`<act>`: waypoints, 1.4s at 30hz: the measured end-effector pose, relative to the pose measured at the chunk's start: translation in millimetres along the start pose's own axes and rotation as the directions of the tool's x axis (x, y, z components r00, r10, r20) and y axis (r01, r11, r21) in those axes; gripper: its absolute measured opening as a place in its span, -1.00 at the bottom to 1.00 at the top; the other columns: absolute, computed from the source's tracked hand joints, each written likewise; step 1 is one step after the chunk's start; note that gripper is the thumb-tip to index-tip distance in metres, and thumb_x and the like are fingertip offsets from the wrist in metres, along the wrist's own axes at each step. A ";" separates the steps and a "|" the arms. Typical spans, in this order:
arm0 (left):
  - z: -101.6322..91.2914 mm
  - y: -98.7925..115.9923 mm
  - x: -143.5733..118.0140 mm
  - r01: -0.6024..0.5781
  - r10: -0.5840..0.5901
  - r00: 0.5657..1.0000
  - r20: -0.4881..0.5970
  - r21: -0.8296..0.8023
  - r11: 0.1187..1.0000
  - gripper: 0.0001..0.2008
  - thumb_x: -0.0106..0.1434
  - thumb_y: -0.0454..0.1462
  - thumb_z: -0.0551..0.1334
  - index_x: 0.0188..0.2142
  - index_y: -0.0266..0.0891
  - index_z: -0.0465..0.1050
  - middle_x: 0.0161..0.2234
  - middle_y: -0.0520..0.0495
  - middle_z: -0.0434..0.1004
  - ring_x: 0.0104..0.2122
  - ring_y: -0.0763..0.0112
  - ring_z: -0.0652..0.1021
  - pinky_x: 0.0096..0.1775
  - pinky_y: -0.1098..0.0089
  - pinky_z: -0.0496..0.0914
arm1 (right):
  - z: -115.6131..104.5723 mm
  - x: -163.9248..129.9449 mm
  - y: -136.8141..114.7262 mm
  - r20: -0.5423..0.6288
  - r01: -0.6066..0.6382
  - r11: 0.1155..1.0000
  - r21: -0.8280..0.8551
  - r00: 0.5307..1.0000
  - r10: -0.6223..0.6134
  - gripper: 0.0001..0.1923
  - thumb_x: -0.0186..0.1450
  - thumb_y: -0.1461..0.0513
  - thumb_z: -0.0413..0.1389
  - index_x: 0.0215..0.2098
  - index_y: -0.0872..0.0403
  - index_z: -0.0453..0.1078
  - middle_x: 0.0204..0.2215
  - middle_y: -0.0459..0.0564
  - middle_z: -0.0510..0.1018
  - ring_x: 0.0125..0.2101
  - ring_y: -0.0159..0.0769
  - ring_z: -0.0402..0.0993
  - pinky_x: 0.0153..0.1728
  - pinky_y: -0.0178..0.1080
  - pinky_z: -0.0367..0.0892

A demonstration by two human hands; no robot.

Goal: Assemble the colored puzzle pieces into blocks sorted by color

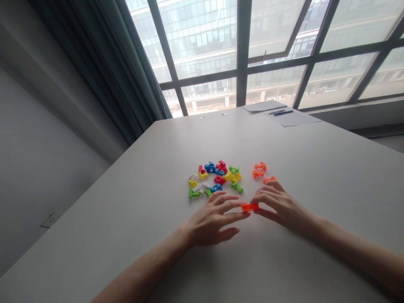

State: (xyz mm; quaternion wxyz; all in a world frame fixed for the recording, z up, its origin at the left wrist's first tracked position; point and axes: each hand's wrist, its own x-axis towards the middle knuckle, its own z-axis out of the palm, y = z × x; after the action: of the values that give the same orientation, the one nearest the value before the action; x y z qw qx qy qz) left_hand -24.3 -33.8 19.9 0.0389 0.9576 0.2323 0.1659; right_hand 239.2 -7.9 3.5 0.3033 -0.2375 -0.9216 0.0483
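An orange plastic block point(250, 207) lies between my two hands. My right hand point(277, 205) pinches its right end between thumb and fingers. My left hand point(217, 219) is palm down with its fingers spread, and its fingertips reach the block's left end. Farther out than my right hand are more orange pieces point(258, 174), one partly behind its fingers. Beyond my left hand lies a loose cluster of small plastic pieces, with red point(219, 180), blue point(216, 188), yellow point(235, 177), green point(237, 187) and white ones mixed together.
All of this is on a white table point(176, 147). Papers point(293, 118) with a blue pen point(283, 112) lie at its far edge, under the window. A dark curtain point(126, 75) hangs at the left, and a wall socket point(49, 220) is low on the left wall.
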 end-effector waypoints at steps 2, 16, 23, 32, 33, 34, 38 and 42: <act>-0.7 -0.1 -0.4 0.012 -0.012 1.000 -0.004 -0.009 1.000 -0.62 0.37 -0.16 0.09 0.15 -0.05 0.34 0.17 -0.11 0.36 0.19 0.24 0.30 0.24 0.16 0.10 | -3.6 -1.3 3.8 -0.010 0.001 1.000 -0.017 1.000 -0.001 -0.88 0.35 0.23 0.09 -0.13 -0.01 0.35 -0.31 -0.05 0.57 -0.27 -0.28 0.48 -0.07 -0.13 0.24; 4.8 -10.1 -5.9 0.054 -0.054 0.998 -0.043 0.018 0.998 -0.68 0.34 -0.27 0.12 0.07 -0.07 0.38 0.11 -0.16 0.35 0.10 0.21 0.37 0.16 0.14 0.24 | -18.2 -27.4 97.4 -0.291 -0.695 0.713 -0.091 0.703 0.649 -0.46 0.31 -0.16 -0.15 -0.35 0.04 0.44 -0.34 0.10 0.58 -0.26 -0.03 0.49 -0.24 -0.06 0.32; 5.3 -10.2 -5.6 0.062 -0.062 0.997 -0.056 0.001 0.998 -0.68 0.35 -0.29 0.12 0.08 -0.10 0.36 0.12 -0.16 0.34 0.11 0.23 0.34 0.15 0.14 0.26 | -18.3 -27.3 91.3 -0.178 -0.717 0.637 -0.283 0.692 0.700 -0.51 0.33 -0.07 -0.17 -0.43 0.01 0.44 -0.23 0.08 0.56 -0.14 0.00 0.43 -0.18 0.00 0.25; 5.7 -11.5 -4.2 0.035 -0.030 0.999 -0.040 0.123 0.992 -0.65 0.34 -0.31 0.10 0.12 -0.15 0.29 0.14 -0.18 0.34 0.13 0.22 0.35 0.17 0.11 0.24 | -21.0 -22.5 85.8 -0.220 -0.773 0.520 -0.363 0.613 0.759 -0.48 0.30 -0.12 -0.12 -0.50 0.03 0.44 -0.22 0.10 0.52 -0.16 0.00 0.40 -0.19 -0.01 0.25; 5.6 -12.3 -2.9 0.032 -0.027 0.999 -0.033 0.149 0.988 -0.64 0.34 -0.32 0.09 0.13 -0.16 0.27 0.14 -0.19 0.34 0.14 0.22 0.35 0.17 0.11 0.24 | -20.3 -22.4 85.8 -0.225 -0.779 0.506 -0.370 0.603 0.765 -0.48 0.30 -0.12 -0.12 -0.50 0.03 0.44 -0.21 0.11 0.51 -0.15 0.01 0.39 -0.19 0.00 0.25; 5.6 -13.1 -0.7 0.040 -0.036 0.999 -0.030 0.175 0.984 -0.62 0.34 -0.32 0.09 0.14 -0.18 0.25 0.14 -0.19 0.35 0.15 0.22 0.35 0.17 0.11 0.24 | -19.6 -22.4 86.0 -0.228 -0.782 0.494 -0.380 0.596 0.770 -0.47 0.31 -0.12 -0.13 -0.49 0.03 0.45 -0.20 0.12 0.50 -0.15 0.02 0.39 -0.19 0.01 0.25; 9.5 -14.9 20.5 0.180 -0.165 0.983 -0.076 0.277 0.944 -0.56 0.34 -0.29 0.11 0.19 -0.27 0.20 0.19 -0.25 0.30 0.19 0.16 0.31 0.20 0.11 0.22 | -16.7 -23.8 89.1 -0.249 -0.790 0.458 -0.407 0.578 0.777 -0.48 0.32 -0.10 -0.16 -0.45 0.03 0.45 -0.19 0.14 0.48 -0.13 0.05 0.37 -0.18 0.05 0.24; 23.0 -13.8 60.2 0.321 -0.301 0.947 -0.112 0.322 0.890 -0.53 0.36 -0.23 0.06 0.21 -0.38 0.18 0.27 -0.28 0.18 0.28 0.14 0.20 0.26 0.15 0.12 | -14.9 -26.8 95.0 -0.289 -0.812 0.447 -0.376 0.561 0.776 -0.53 0.32 -0.07 -0.14 -0.45 0.04 0.42 -0.23 0.15 0.48 -0.15 0.04 0.38 -0.21 0.03 0.24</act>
State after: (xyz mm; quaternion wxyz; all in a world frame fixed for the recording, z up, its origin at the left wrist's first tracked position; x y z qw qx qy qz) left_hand 27.9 6.1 14.1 -0.1061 0.8951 0.4085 0.1435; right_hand 305.5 62.6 -21.0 0.2120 -0.7074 -0.6724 -0.0491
